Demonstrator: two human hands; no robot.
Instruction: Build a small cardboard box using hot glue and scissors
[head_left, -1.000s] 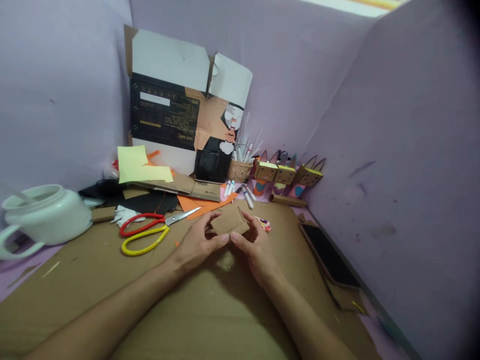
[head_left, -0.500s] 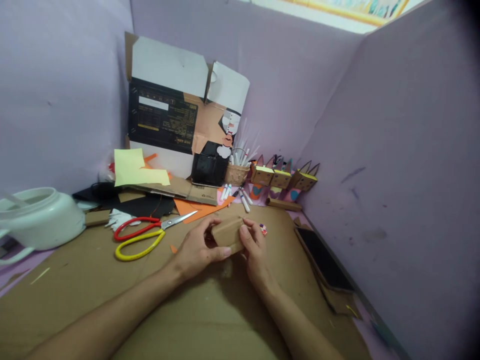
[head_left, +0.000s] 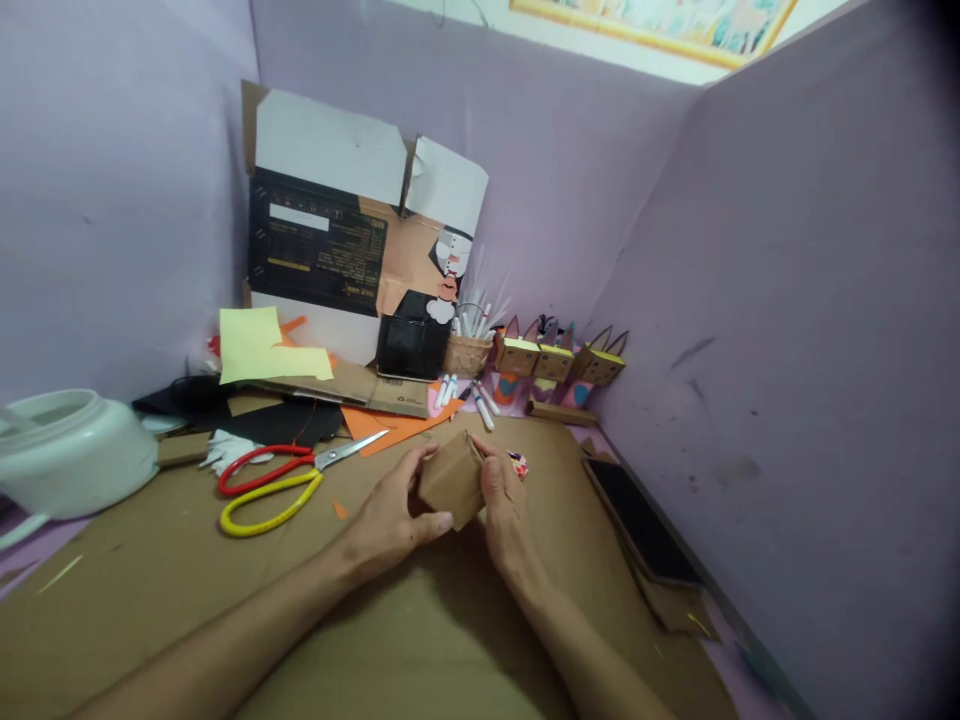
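A small brown cardboard box (head_left: 452,482) is held above the table between my two hands, tilted with one corner pointing down. My left hand (head_left: 397,510) grips its left side, thumb along the lower edge and fingers behind. On the other side my right hand (head_left: 504,500) closes on the box, thumb up near its top edge; some of its fingers are hidden. Left of my hands lie scissors (head_left: 315,462) with one red and one yellow handle loop, blades pointing right. A small red-and-white patterned item (head_left: 519,464) shows just behind my right hand.
Brown cardboard (head_left: 360,640) covers the table. A white pot (head_left: 82,455) stands left; a dark phone-like slab (head_left: 641,520) lies right. At the back are a flattened carton (head_left: 322,235), yellow paper (head_left: 251,345), a basket of markers (head_left: 469,352) and cardboard animal figures (head_left: 555,362).
The box has turned in my hands, so a corner now points downward and more of its front face shows. The whole view has shifted slightly; the things on the table stay put.
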